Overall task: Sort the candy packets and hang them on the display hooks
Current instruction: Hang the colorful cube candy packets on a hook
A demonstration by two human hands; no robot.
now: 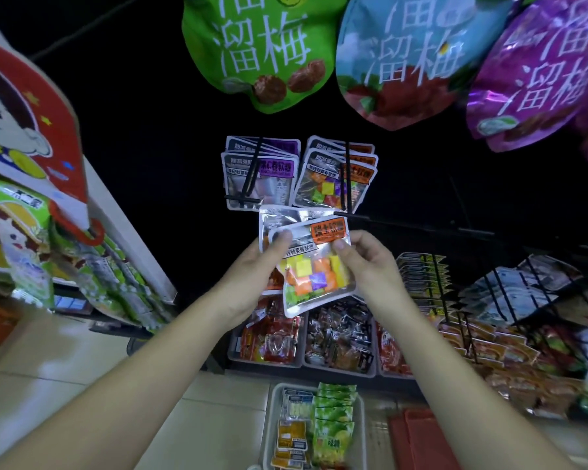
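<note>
**Two-handed hold before the display**

Both hands are raised and grasping packets. The left hand point(252, 276) holds a small stack from the left, its thumb laid over the upper left corner of the front packet point(314, 266), a clear-windowed pouch with an orange label and coloured candy cubes inside. The right hand point(364, 262) pinches that same pouch at its right edge, between thumb and fingers. Behind it a silver packet point(286, 217) stands a little higher in the stack. I cannot tell how many more lie under it.

Just beyond and above the stack, two black hooks carry similar goods. The purple-label packets point(260, 174) hang on the left hook point(252, 178) and the orange-label packets point(336, 174) on the right hook point(347, 178), side by side and nearly touching.

Below the hands, grey bins point(233, 354) hold red-wrapped snacks. On the floor lies a white tray point(274, 401) with green packets point(335, 418) along its right side and yellow packets point(291, 435) on its left.

Overhead hang a green bag point(258, 45), a blue bag point(411, 56) and a purple bag point(537, 69).
</note>
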